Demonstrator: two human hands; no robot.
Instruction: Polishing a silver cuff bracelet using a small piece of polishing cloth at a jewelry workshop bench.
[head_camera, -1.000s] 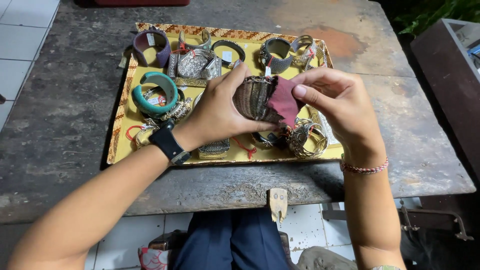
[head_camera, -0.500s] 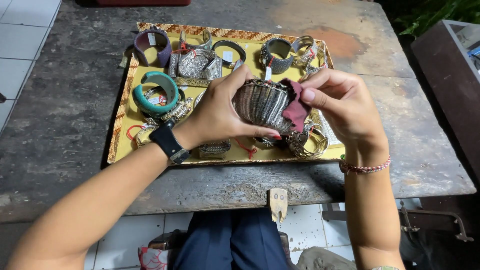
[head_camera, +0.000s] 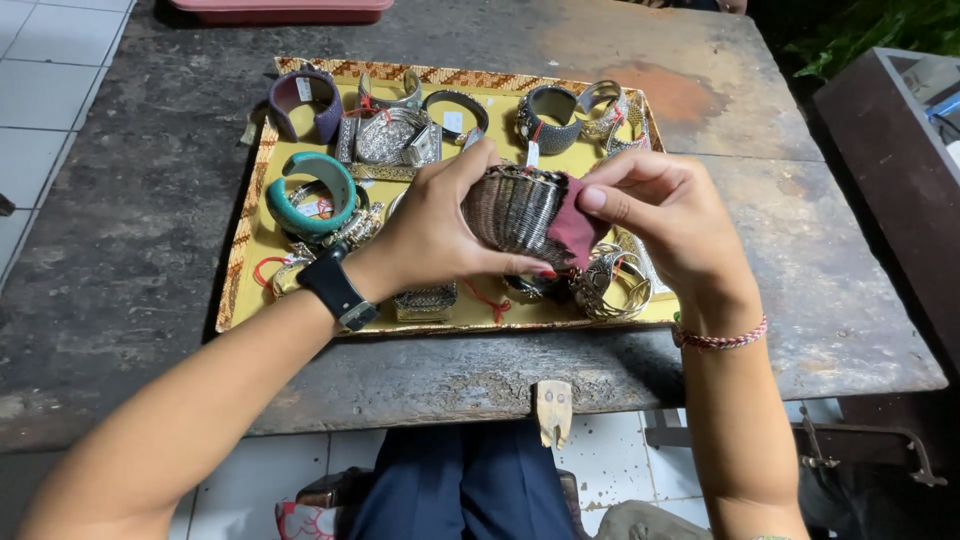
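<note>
The fingers (head_camera: 470, 175) of the left hand (head_camera: 430, 235) curl shut around a wide silver woven cuff bracelet (head_camera: 512, 208), holding it up just above the tray, while the right hand (head_camera: 670, 225) pinches a small dark red cloth (head_camera: 573, 228) against the cuff's right edge, fingers closed on the fabric. Judging by this, the polishing of this cuff is in mid-course: the cloth covers only one side, and nothing shows which of the other pieces have had their turn. Below lies a yellow tray (head_camera: 252, 245) with a woven patterned rim, holding many bangles: a teal one (head_camera: 310, 192), a purple one (head_camera: 305, 100), a dark grey cuff (head_camera: 548, 118), a silver filigree piece (head_camera: 392, 140) and an openwork silver cuff (head_camera: 608, 285), several with small tags. The tray rests on a worn dark counter (head_camera: 130, 230).
</note>
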